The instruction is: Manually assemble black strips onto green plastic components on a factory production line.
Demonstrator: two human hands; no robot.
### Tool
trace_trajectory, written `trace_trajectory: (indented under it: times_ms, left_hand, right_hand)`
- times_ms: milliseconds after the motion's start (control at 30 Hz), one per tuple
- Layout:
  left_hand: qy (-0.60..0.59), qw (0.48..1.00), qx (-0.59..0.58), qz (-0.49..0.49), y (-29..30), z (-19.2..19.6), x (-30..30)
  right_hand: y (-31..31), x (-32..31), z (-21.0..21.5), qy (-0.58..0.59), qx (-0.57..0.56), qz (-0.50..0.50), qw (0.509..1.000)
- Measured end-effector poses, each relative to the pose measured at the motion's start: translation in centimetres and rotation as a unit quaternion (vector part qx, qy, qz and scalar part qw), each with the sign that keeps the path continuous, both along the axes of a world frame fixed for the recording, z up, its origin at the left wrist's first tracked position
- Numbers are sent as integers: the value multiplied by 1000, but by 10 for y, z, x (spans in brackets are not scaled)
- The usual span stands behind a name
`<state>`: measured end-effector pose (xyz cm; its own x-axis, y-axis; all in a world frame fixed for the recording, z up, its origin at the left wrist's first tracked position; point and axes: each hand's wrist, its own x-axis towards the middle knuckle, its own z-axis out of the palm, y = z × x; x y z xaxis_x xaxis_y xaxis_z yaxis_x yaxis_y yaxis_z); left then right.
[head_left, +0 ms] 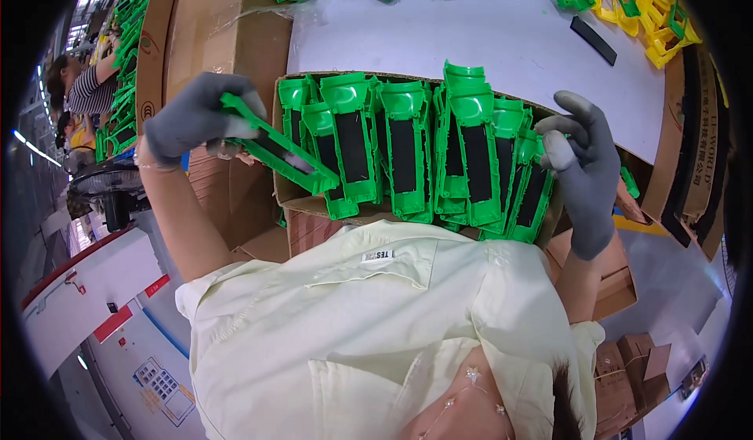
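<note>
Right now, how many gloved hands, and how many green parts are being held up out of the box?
Gloved hands: 2, the left hand and the right hand
Green part lifted out of the cardboard box: 1
Total: 3

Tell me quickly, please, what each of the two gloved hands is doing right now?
Left hand: closed around a green plastic part.
Right hand: partly open, holding nothing, fingers touching the green parts in the cardboard box.

Carton base hidden behind shirt; yellow parts cropped, perhaps clips.
</note>
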<state>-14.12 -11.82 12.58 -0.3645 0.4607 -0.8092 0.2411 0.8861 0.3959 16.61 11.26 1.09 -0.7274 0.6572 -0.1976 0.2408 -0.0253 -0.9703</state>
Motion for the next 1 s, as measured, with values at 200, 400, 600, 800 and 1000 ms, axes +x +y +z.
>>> trace_trajectory:
  times_ms: [200, 400, 600, 800, 1000]
  left_hand:
    - [71, 988, -18, -139, -9, -56, -45]
    - [303, 919, -23, -253, 8, -77, -24]
    - [518, 765, 283, -258, 117, -80, -35]
    - [594, 531, 292, -529, 191, -136, -52]
    - [618, 531, 278, -510, 181, -115, -54]
  right_hand:
    - [3, 0, -4, -19, 8, 24, 999]
    - [22, 7, -15, -27, 13, -30, 999]
    - [55, 3, -13, -79, 56, -69, 993]
    - [92, -5, -28, -108, 132, -72, 983]
    - [155, 0, -62, -174, 310, -115, 928]
